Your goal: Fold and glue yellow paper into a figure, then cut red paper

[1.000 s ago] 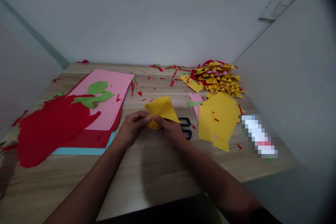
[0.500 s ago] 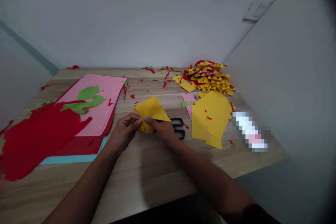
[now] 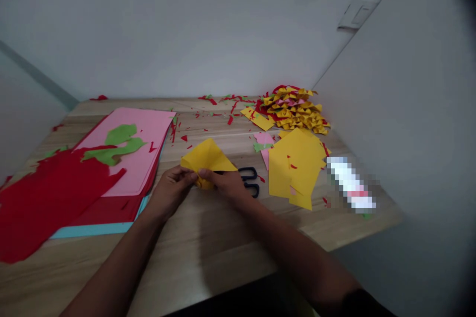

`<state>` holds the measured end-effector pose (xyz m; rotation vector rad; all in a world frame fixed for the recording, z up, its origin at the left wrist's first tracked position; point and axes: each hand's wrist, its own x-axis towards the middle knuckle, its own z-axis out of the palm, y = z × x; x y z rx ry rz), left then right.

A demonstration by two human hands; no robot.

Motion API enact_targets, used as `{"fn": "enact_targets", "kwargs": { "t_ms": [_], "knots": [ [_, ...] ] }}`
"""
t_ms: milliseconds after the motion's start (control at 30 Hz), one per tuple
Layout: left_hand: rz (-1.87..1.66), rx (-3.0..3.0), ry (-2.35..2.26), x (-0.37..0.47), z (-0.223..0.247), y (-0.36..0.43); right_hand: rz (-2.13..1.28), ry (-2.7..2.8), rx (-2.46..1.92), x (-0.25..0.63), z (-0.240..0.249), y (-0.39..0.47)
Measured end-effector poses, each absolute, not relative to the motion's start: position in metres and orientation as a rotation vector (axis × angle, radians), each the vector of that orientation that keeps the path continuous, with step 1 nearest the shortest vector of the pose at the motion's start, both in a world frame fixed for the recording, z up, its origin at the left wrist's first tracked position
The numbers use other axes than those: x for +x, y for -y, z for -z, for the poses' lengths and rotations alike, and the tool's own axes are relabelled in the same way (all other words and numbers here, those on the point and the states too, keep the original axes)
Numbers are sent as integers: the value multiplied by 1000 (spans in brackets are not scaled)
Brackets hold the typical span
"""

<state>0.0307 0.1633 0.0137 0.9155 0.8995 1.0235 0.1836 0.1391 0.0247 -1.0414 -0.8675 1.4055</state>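
Note:
A yellow piece of paper (image 3: 208, 155), creased and partly folded, is held up over the middle of the wooden table. My left hand (image 3: 173, 189) pinches its lower left edge between thumb and fingers. On the right, my right hand (image 3: 227, 183) grips the same paper, its thumb close to my left fingertips. The lower part of the paper is crumpled or folded under the thumbs; the exact fold is hidden. Just beyond my right hand lie scissors with dark handles (image 3: 251, 173), their blades hidden behind the hand.
Pink sheets (image 3: 148, 133), green scraps (image 3: 122, 133) and a large red piece (image 3: 55, 198) lie left. Yellow sheets (image 3: 295, 158) lie right, with a pile of folded yellow pieces (image 3: 301, 114) behind and a blurred-out object (image 3: 351, 185) beside. Small scraps litter the table (image 3: 167, 267).
The view has shifted slightly, so most things sit a little further left. The paper's upper part leans slightly more to the left; both hands keep their hold on it.

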Motion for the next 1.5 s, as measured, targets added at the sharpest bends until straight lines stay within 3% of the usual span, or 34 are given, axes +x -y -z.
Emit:
{"fn": "enact_targets", "kwargs": {
  "t_ms": [1500],
  "knots": [
    [-1014,873,-903,36,-21,-159,-1429,1018,-994,183,-37,-138]
  ]
}}
